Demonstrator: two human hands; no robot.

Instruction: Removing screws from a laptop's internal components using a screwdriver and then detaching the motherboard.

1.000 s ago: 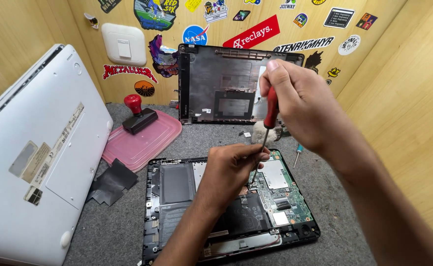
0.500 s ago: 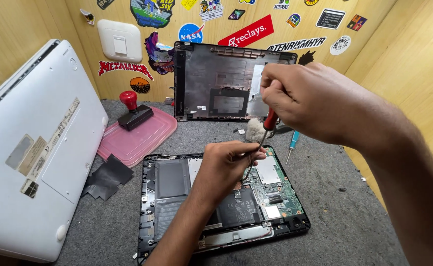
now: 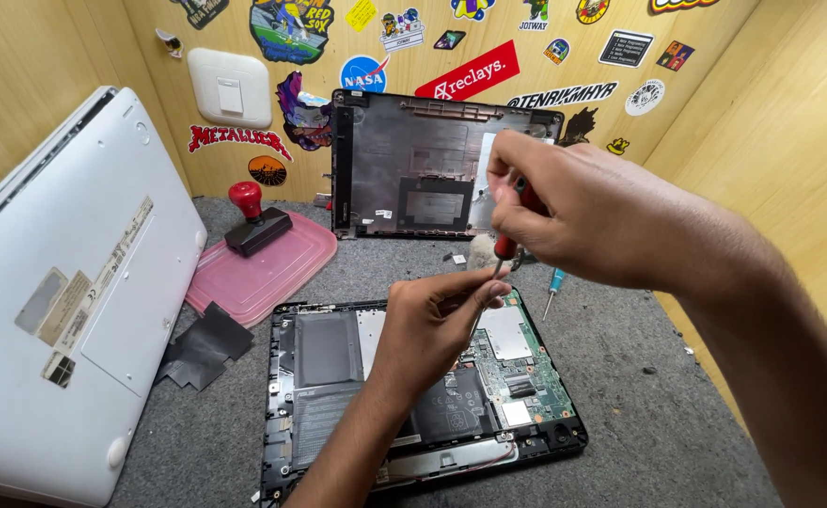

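The right hand (image 3: 582, 212) is gripping a red-handled screwdriver (image 3: 505, 246) upright over the opened laptop (image 3: 338, 376) lying on the worktop (image 3: 620, 376); the left hand (image 3: 432, 325) is pinching its shaft.

One head-worn view — looking steeply down, close over the grey bench (image 3: 639, 376) toward the stickered wall (image 3: 564, 47).

Bare mat (image 3: 639, 376) right of opened laptop (image 3: 338, 376); pink lid (image 3: 263, 268) crowds left.

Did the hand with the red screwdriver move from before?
Yes. The right hand with the red screwdriver shifted left across the upright back cover, toward its middle; it had covered the right edge.
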